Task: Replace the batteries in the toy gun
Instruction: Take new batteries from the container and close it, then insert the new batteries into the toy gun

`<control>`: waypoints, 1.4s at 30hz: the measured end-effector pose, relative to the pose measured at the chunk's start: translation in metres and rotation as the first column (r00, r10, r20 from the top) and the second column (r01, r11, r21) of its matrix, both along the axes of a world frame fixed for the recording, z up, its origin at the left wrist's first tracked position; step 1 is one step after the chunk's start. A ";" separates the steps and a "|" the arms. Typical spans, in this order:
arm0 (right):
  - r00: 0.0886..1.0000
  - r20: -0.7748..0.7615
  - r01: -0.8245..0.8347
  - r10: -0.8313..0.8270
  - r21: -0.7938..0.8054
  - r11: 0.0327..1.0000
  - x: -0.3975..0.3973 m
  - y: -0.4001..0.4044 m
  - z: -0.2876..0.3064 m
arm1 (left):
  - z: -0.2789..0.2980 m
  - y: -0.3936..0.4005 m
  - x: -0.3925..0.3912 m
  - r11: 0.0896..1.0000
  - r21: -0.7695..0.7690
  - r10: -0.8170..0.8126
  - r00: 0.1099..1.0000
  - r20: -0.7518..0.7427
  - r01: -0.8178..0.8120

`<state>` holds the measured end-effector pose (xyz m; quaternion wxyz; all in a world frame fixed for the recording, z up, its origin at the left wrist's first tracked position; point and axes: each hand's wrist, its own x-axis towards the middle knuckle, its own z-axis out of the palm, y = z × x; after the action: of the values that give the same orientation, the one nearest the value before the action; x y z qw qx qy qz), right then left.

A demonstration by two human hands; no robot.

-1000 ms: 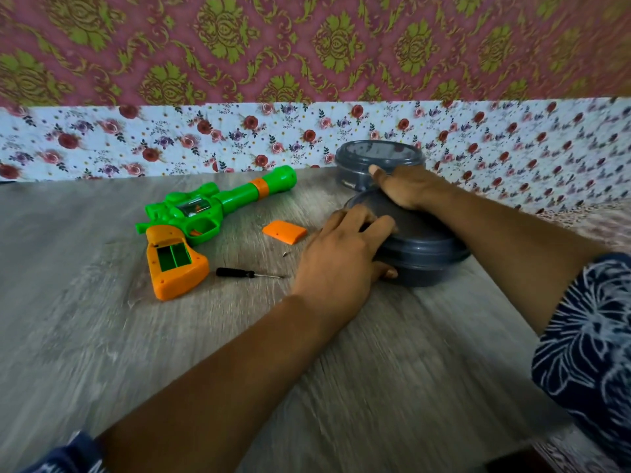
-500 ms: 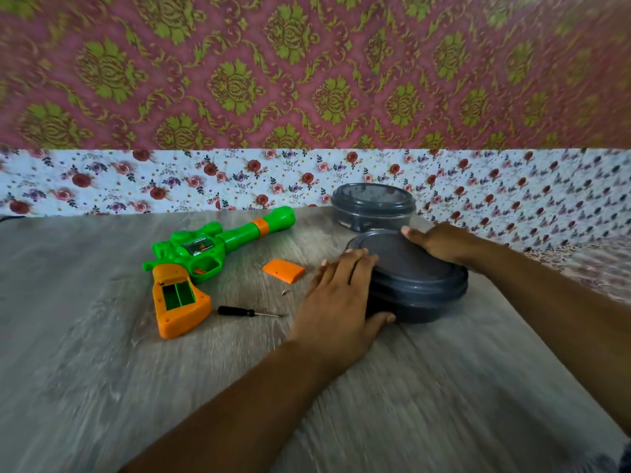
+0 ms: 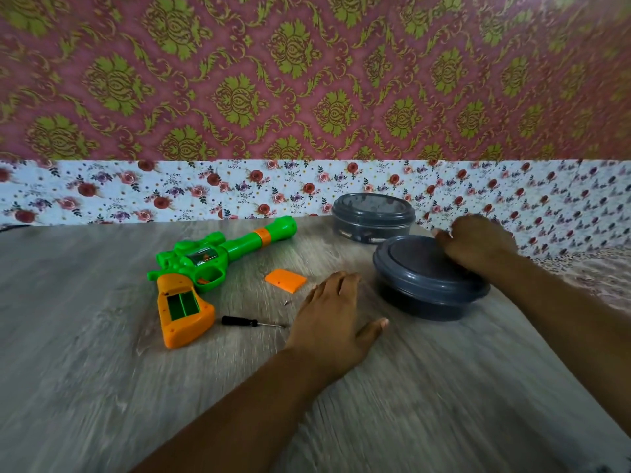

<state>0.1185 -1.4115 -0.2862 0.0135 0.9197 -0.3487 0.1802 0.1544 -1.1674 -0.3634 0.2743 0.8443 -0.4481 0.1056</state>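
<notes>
A green and orange toy gun [image 3: 205, 268] lies on the wooden table [image 3: 102, 387], its grip's battery bay open and showing no batteries. The orange bay cover [image 3: 285, 280] lies to its right, with a tiny screw [image 3: 286, 303] and a black screwdriver [image 3: 249, 323] below it. My left hand [image 3: 336, 319] rests flat and open on the table, just left of the near grey lidded container [image 3: 426, 285]. My right hand [image 3: 476, 244] curls over that container's far right rim, gripping the lid. A second grey container [image 3: 373, 216] stands behind.
A floral-papered wall [image 3: 205, 192] closes off the back of the table. The table's right edge runs diagonally past the containers, with patterned fabric [image 3: 594, 271] beyond it.
My left hand has come off the near container's lid and now lies on the table beside it. My right hand stays on the far rim. The camera has tilted upward.
</notes>
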 end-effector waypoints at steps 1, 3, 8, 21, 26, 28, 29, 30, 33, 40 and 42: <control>0.995 0.043 -0.085 0.091 -0.126 0.988 0.000 0.010 0.004 | 0.001 0.001 0.001 1.000 -0.021 0.010 0.999 -0.033 -0.011; 0.933 0.098 -0.316 0.347 -0.239 0.918 0.001 0.038 0.011 | 0.006 0.003 0.002 0.997 -0.070 0.035 0.997 -0.069 -0.040; 0.764 0.090 -0.641 0.639 0.228 0.733 -0.003 0.116 0.011 | 0.026 0.024 0.018 0.967 -0.202 0.147 0.987 -0.065 -0.157; 0.603 -0.307 -0.512 0.736 0.559 0.652 -0.009 0.140 -0.003 | 0.055 0.117 0.069 0.634 -0.055 0.771 0.636 -0.031 -0.771; 0.622 -0.287 -0.499 0.729 0.571 0.651 -0.004 0.140 -0.008 | 0.055 0.137 0.078 0.531 0.257 0.847 0.515 -0.135 -0.807; 0.627 -0.281 -0.490 0.727 0.583 0.648 -0.003 0.137 -0.008 | 0.054 0.141 0.081 0.578 0.348 0.815 0.543 -0.202 -0.738; 0.629 -0.275 -0.489 0.727 0.587 0.645 -0.003 0.137 -0.008 | 0.052 0.142 0.082 0.609 0.386 0.791 0.559 -0.246 -0.692; 0.636 -0.255 -0.488 0.728 0.598 0.636 -0.004 0.136 -0.007 | 0.050 0.142 0.083 0.640 0.414 0.767 0.576 -0.284 -0.648; 0.675 -0.112 -0.490 0.729 0.671 0.557 -0.003 0.134 -0.002 | 0.046 0.140 0.085 0.701 0.430 0.711 0.601 -0.365 -0.569; 0.660 0.433 -0.656 0.613 0.731 0.190 0.029 0.149 0.014 | 0.049 0.142 0.083 0.735 0.195 0.600 0.490 -0.632 -0.649; 0.647 0.580 -0.690 0.496 0.722 0.057 0.044 0.159 0.016 | 0.047 0.142 0.085 0.740 0.089 0.483 0.435 -0.760 -0.666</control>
<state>0.1627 -1.2524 -0.2700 -0.6012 0.7983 0.0259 0.0249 0.2397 -1.0250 -0.3166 0.4714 0.8743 0.0360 -0.1102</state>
